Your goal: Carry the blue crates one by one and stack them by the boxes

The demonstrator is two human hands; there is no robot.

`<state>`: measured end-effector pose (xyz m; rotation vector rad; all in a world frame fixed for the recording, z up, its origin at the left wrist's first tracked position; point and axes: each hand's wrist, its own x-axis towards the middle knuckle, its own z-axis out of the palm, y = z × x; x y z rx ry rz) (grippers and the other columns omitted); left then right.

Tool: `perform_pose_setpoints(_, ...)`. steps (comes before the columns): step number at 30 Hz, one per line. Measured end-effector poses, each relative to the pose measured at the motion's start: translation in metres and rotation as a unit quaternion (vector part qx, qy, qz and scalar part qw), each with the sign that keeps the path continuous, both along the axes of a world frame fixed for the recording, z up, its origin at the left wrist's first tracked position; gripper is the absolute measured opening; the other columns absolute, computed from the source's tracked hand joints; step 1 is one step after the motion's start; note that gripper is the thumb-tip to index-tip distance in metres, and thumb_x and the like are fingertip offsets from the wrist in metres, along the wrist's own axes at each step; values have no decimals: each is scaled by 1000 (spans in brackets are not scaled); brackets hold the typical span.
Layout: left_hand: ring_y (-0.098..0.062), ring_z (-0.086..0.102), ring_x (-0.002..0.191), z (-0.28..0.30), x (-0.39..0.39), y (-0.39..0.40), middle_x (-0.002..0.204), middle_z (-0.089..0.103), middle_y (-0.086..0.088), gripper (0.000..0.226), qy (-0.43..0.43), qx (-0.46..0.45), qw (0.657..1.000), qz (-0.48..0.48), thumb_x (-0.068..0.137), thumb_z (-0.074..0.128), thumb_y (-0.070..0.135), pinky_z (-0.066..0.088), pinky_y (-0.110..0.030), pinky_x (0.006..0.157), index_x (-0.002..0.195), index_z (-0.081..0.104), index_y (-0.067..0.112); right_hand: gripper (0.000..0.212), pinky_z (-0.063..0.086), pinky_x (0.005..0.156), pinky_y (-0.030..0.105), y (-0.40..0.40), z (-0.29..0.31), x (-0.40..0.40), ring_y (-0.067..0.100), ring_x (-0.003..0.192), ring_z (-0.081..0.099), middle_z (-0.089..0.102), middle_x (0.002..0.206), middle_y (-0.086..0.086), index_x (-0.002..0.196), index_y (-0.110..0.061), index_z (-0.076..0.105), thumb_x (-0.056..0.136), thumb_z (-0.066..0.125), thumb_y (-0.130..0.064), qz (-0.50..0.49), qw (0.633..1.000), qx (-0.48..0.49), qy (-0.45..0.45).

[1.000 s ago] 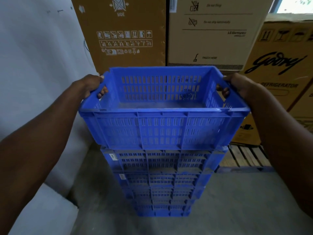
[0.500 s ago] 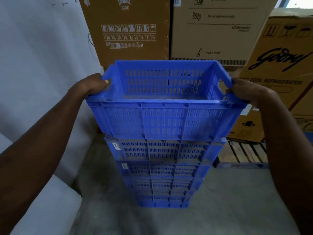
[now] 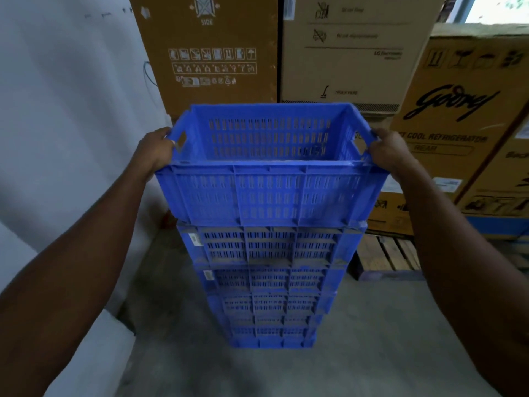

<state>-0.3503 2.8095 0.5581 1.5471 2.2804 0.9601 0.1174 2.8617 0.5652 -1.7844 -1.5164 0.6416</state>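
Blue crate (image 3: 269, 193), slotted hard plastic with ribbed walls, is clamped at its end handles by the left hand (image 3: 157, 150) and right hand (image 3: 390, 151), each grip closed on the rim. It sits atop a stack of crates (image 3: 267, 282) on the concrete floor (image 3: 372, 339), before printed cardboard boxes (image 3: 355, 53) and a wooden pallet (image 3: 383, 256).

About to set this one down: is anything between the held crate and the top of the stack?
Nothing visible. The held crate, gripped by the left hand and right hand, sits right over the stack; its base meets the top stacked crate's rim, though the contact itself is hidden.
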Motion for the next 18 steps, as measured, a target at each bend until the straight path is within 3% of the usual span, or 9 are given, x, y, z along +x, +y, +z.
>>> perform_pose_setpoints(2, -34, 47, 132, 2, -1, -2, 152, 44, -11, 50, -20, -2, 1000, 5, 98, 46, 18, 39, -36, 105, 148, 44, 14, 55, 54, 88, 41, -5, 3, -4, 26, 104, 58, 55, 130, 9, 149, -20, 43, 96, 42, -6, -2, 1000, -17, 9)
perform_pose_setpoints(5, -32, 47, 134, 3, 5, -8, 152, 45, -9, 48, -36, 13, 999, 11, 99, 48, 19, 39, -31, 102, 147, 46, 13, 58, 54, 75, 37, -15, 6, -7, 25, 100, 58, 53, 128, 8, 152, -26, 39, 97, 39, -6, -2, 999, -40, 10)
perform_pose_setpoints(8, -32, 55, 124, -1, 7, -15, 144, 54, -11, 43, -42, 38, 998, 27, 99, 50, 25, 40, -29, 84, 140, 54, 14, 59, 55, 75, 34, -19, 4, -6, 25, 102, 57, 52, 131, 6, 152, -30, 39, 98, 41, -6, -13, 999, -34, 5)
perform_pose_setpoints(10, -35, 57, 116, -5, 4, -12, 137, 59, -16, 40, -35, 32, 999, 11, 99, 48, 27, 37, -29, 76, 137, 57, 14, 59, 54, 84, 38, -16, 1, -3, 26, 104, 55, 50, 136, 9, 151, -31, 40, 97, 44, -6, -23, 999, -30, 5)
perform_pose_setpoints(13, -38, 57, 115, -4, 0, -9, 137, 57, -18, 40, -35, 11, 999, 1, 101, 45, 28, 37, -33, 75, 138, 55, 16, 61, 51, 92, 41, -13, -1, -2, 28, 108, 55, 50, 138, 11, 150, -32, 40, 96, 46, -5, -17, 999, -33, 3)
perform_pose_setpoints(18, -41, 56, 115, -9, 7, -1, 133, 57, -22, 38, 5, 21, 1000, 11, 101, 43, 25, 43, -37, 85, 134, 56, 12, 55, 50, 85, 42, -3, 0, 4, 28, 101, 55, 55, 131, 14, 145, -27, 50, 96, 46, -3, -3, 1000, -22, -3)
